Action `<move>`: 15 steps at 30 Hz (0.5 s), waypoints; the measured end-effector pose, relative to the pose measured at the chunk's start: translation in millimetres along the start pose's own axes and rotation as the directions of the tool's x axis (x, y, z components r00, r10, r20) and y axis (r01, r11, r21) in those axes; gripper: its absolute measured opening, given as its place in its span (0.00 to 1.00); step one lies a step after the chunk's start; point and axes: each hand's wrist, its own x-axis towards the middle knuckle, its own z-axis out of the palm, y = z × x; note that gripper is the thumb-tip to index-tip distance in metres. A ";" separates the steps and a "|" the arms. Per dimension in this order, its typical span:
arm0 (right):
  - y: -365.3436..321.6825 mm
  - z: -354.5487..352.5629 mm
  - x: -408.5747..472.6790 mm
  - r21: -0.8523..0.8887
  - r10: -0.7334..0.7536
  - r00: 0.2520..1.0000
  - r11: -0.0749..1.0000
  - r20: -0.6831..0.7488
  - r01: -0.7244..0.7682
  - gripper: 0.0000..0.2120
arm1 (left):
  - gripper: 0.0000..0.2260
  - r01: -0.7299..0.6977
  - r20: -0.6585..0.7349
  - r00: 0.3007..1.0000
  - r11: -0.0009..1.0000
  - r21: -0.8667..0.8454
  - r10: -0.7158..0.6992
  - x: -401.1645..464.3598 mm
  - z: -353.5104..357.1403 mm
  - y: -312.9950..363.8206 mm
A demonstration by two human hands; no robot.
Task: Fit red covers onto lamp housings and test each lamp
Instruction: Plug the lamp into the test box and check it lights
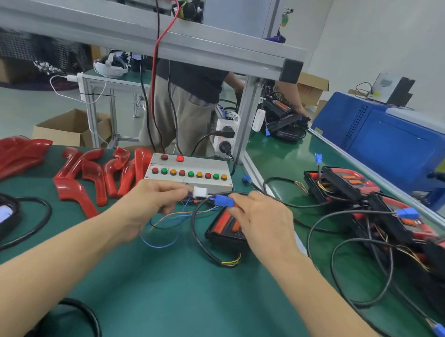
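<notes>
Centre of frame, nearest the viewer: the left hand (153,199) pinches a white connector (200,192); the right hand (261,218) has its fingers curled round a blue connector (223,201). The two plugs sit just beside each other, a small gap showing, so they appear not mated. Whether they are being joined or parted cannot be told.

Directly below the right hand lies one lamp housing (225,227) with red visible on its face, its black cable looping across the green mat (180,297). This unit looks to be the one at the test step.

Centre, just beyond the hands: the test box (189,172), one red lamp lit on its top row.

Right of frame: a pile of lamps (371,205) with cables, test status not determinable.

Left and upper left: numerous loose red covers (94,177), unfitted. Judgement: substantial fitting and testing remains.
</notes>
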 end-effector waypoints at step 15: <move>-9.3 -0.6 -1.0 0.028 -0.050 0.994 0.998 0.092 0.047 0.15 | 0.04 0.019 -0.004 1.000 0.999 -0.031 -0.019 -10.7 9.9 3.1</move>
